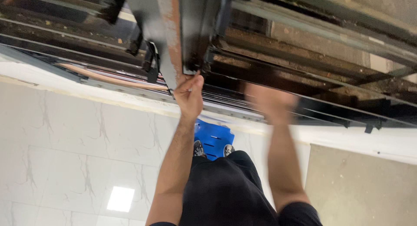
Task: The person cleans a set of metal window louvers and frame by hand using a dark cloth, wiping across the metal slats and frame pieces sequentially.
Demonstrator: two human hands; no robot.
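Note:
My left hand point(189, 95) is raised to the lower end of a dark, rust-streaked metal frame post point(173, 30), its fingertips pinched together against the post's edge. My right hand point(270, 102) is blurred with motion and lies against the dark sliding track rails point(321, 115); its grip cannot be made out. Both forearms reach up from my dark clothing point(226, 191). My shoes point(199, 148) stand on a blue plastic stool point(213, 137).
White marble-look floor tiles point(65, 156) spread to the left, with a bright light reflection point(120, 198). A grey stone slab point(360, 187) lies to the right. A white sill point(382, 141) runs along the tracks. Dirty, rusty frame rails point(304, 56) fill the upper view.

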